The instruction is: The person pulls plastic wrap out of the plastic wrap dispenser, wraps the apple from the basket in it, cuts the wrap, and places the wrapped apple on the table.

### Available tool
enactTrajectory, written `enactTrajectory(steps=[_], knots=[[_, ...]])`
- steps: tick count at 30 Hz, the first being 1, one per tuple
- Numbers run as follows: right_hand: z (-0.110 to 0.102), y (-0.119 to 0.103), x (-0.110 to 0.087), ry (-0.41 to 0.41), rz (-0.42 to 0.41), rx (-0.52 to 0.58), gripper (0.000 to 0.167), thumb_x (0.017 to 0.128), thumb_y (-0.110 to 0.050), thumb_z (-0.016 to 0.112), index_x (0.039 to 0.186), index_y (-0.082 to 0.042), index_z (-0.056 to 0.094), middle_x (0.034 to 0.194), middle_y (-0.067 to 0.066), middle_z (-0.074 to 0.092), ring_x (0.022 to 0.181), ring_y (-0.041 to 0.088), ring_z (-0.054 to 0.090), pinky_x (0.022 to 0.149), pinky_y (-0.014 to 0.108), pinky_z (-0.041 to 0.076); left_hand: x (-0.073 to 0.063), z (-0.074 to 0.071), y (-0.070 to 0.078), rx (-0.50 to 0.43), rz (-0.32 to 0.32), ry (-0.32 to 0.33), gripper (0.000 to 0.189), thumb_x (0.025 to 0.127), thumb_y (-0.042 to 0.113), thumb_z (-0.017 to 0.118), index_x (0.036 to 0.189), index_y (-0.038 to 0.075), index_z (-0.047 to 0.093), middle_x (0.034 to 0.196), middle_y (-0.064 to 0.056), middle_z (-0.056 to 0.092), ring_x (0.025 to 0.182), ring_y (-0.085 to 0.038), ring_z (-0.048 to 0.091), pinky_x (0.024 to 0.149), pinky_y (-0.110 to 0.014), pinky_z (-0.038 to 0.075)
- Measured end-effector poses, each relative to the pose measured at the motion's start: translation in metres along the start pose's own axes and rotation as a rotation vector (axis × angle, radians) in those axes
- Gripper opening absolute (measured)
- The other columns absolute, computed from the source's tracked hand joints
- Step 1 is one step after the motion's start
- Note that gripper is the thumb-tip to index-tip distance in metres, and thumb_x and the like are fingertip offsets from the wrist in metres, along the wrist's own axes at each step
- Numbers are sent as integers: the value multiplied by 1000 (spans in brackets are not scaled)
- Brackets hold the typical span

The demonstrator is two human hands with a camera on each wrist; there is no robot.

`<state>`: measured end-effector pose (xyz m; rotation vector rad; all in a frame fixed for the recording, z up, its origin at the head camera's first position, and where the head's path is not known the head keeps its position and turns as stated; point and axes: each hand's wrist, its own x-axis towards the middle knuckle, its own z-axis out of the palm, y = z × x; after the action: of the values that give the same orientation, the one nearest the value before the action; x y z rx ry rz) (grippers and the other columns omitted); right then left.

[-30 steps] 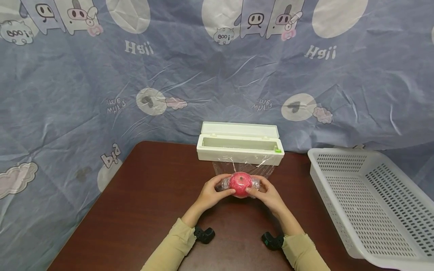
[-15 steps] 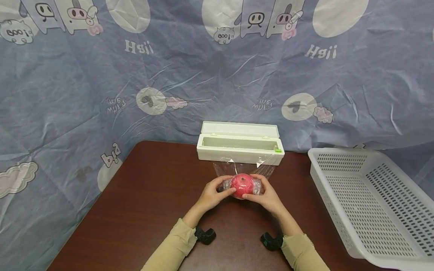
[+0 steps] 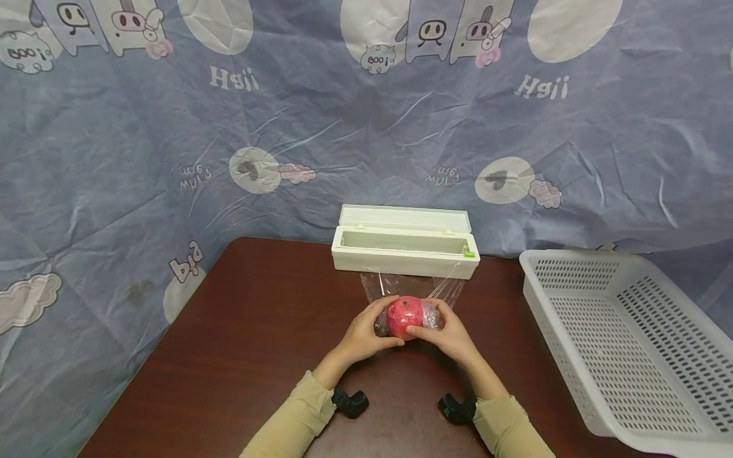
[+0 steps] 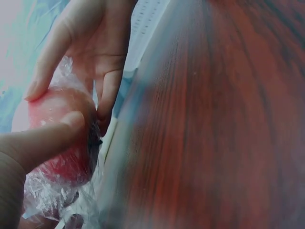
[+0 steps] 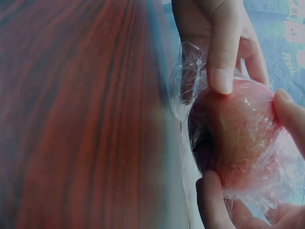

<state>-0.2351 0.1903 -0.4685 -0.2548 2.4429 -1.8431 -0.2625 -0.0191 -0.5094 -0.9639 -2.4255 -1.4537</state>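
Observation:
A red apple (image 3: 405, 317), covered in crinkled cling film (image 5: 257, 171), is held between both hands over the table. My left hand (image 3: 363, 331) grips its left side, thumb low at the front and fingers behind. From the right, my right hand (image 3: 452, 334) holds it with the thumb pressed on its front. Film bunches up at both sides of the fruit. Behind it, a clear sheet of film (image 3: 372, 286) stretches back to the front of a white cling film box (image 3: 401, 261), whose lid stands raised.
The box has a small green piece (image 3: 469, 254) at its right end. A large white perforated plastic basket (image 3: 558, 337) stands at the right of the dark brown table (image 3: 258, 331). A printed blue cloth (image 3: 321, 114) hangs behind the table.
My left hand has shifted slightly right, its thumb sliding from the apple's front to its lower edge. The apple has turned a little, and my right thumb sits lower and further left on it.

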Motion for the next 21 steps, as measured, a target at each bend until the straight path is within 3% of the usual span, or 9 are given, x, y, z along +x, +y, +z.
enactTrajectory(steps=[8, 13, 17, 21], knots=[[5, 13, 3, 33, 13, -23, 60, 77, -19, 78, 127, -5, 47, 118, 17, 54, 100, 25, 56, 80, 30, 49, 0, -12, -3, -66, 18, -23, 82, 67, 32, 86, 137, 18, 47, 132, 2, 49, 121, -15, 47, 99, -41, 40], [8, 10, 3, 51, 18, -14, 59, 77, -19, 78, 125, -5, 47, 116, 17, 54, 100, 25, 56, 79, 29, 50, 2, -17, 0, -77, 12, -55, 92, 64, 27, 88, 142, 22, 40, 138, -2, 45, 125, -16, 43, 101, -42, 38], [9, 8, 2, 58, 28, -4, 56, 78, -19, 77, 123, -3, 46, 116, 18, 54, 98, 24, 58, 77, 27, 51, 3, -17, 1, -59, 17, -54, 93, 63, 19, 89, 141, 18, 40, 138, 0, 45, 124, -15, 44, 100, -42, 38], [12, 4, 1, 72, 45, -23, 51, 80, -22, 76, 118, -2, 49, 109, 17, 57, 89, 20, 60, 73, 28, 52, 3, -20, 1, -28, 11, -46, 85, 63, 22, 88, 137, 17, 46, 134, 6, 49, 119, -12, 48, 97, -37, 41]])
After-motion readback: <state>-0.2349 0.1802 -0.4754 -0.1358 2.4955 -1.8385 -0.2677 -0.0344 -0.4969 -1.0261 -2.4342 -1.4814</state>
